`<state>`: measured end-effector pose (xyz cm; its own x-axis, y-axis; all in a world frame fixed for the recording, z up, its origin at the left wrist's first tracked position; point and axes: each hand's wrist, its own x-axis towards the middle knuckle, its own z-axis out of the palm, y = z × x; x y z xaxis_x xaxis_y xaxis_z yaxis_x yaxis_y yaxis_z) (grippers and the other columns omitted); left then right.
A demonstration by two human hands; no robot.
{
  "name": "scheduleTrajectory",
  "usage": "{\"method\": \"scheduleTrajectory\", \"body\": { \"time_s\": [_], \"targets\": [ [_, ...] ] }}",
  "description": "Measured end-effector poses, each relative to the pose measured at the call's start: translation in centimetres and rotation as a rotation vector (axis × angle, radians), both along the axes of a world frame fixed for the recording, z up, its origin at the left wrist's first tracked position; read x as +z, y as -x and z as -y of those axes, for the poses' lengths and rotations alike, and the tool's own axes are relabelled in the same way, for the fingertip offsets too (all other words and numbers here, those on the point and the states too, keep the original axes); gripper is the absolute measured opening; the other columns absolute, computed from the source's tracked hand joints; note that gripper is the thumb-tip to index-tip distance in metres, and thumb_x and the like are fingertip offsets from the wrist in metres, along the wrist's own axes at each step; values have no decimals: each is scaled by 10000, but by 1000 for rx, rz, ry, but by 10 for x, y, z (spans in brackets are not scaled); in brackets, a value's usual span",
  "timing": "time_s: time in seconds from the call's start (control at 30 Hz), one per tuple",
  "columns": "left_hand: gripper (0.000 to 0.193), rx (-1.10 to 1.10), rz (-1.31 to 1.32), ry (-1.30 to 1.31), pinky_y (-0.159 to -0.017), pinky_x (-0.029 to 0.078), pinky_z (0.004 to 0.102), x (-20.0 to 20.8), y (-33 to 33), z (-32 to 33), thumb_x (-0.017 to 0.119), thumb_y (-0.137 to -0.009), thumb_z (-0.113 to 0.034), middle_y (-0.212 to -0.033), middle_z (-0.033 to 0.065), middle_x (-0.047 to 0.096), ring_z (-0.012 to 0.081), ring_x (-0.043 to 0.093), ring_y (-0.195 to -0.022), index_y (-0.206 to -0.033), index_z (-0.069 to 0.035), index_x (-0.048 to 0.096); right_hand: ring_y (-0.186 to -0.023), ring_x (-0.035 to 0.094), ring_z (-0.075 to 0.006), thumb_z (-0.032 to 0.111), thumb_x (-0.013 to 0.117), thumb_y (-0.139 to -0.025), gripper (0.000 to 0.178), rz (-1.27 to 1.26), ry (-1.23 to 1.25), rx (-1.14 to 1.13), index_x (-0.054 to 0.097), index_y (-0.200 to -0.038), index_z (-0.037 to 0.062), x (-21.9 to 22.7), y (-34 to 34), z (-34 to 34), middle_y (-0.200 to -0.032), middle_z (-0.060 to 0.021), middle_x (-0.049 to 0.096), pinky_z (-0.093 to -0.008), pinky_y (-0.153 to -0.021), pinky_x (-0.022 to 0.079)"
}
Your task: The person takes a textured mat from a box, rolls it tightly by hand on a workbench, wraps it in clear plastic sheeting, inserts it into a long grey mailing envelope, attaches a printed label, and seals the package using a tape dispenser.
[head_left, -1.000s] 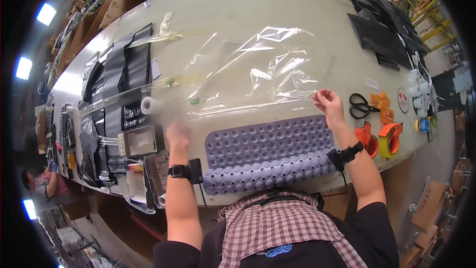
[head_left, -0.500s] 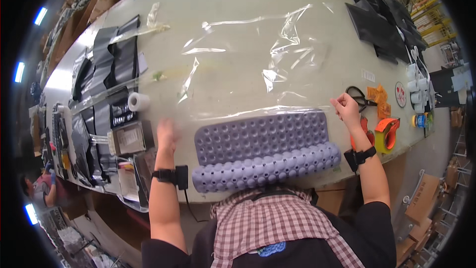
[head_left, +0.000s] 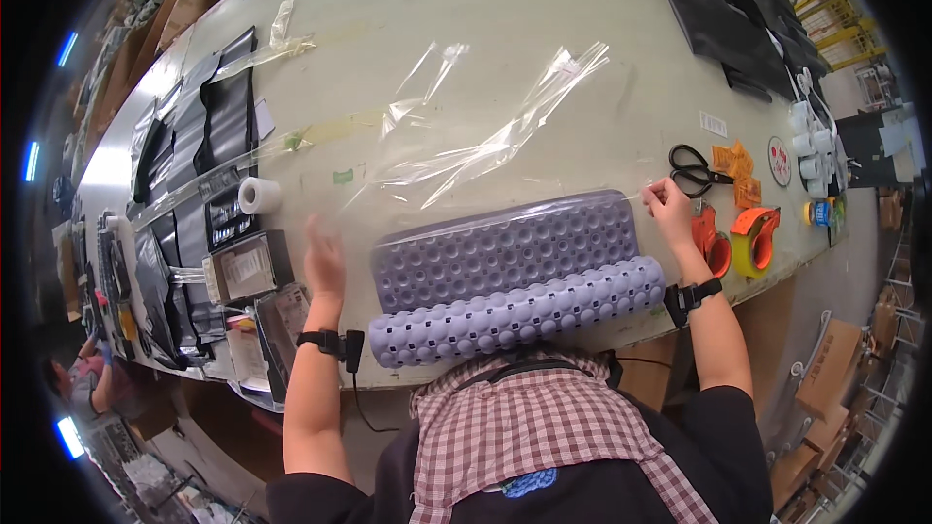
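Observation:
A grey-purple bubbled rubber bath mat [head_left: 519, 312] lies in front of me, its near part rolled into a tube and its far part flat with rows of round dimples. Beyond it a clear plastic bag [head_left: 485, 157] spreads wrinkled over the table, its near edge overlapping the mat's far end. My right hand [head_left: 668, 209] pinches that edge at the mat's far right corner. To the left of the mat my left hand [head_left: 324, 260] is off the mat, fingers stretched out and somewhat blurred, with nothing visible in them.
On the right lie black scissors [head_left: 695, 171], orange packets [head_left: 738, 171] and orange tape dispensers [head_left: 753, 241]. Black plastic bags [head_left: 728, 34] are stacked at the far right. A white roll [head_left: 259, 196] and an open box [head_left: 248, 270] stand left. A co-worker [head_left: 87, 378] is at the far left.
The plastic bag's far part has shifted and gathered into a narrower, slanting fold. My right hand keeps its pinch on the edge. My left hand stays left of the mat, still blurred.

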<state>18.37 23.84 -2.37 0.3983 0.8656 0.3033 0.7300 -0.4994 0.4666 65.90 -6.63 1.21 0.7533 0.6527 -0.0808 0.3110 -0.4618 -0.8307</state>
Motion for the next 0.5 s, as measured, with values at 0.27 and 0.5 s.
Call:
{"method": "scheduleTrajectory", "body": {
  "time_s": [0.27,0.5],
  "targets": [
    [291,-258,-185,-379,-709,479,400,-7,-1,-3,612,-793,-93,-975,104,555,255,584,-815,-1071,-145,544,-685,585,-309,43,564,-801,300,740,200,341,472,-1074,126,4,7,13,-770,-96,591,-385,-587,483],
    [522,-788,-538,-18,-1048,318,382,38,-13,-6,606,-781,-222,-1397,104,338,257,342,-1286,-1265,-102,455,-672,564,-288,30,541,-781,439,812,370,404,536,-1176,220,25,11,10,-745,-87,508,-393,-592,482]
  ]
}}
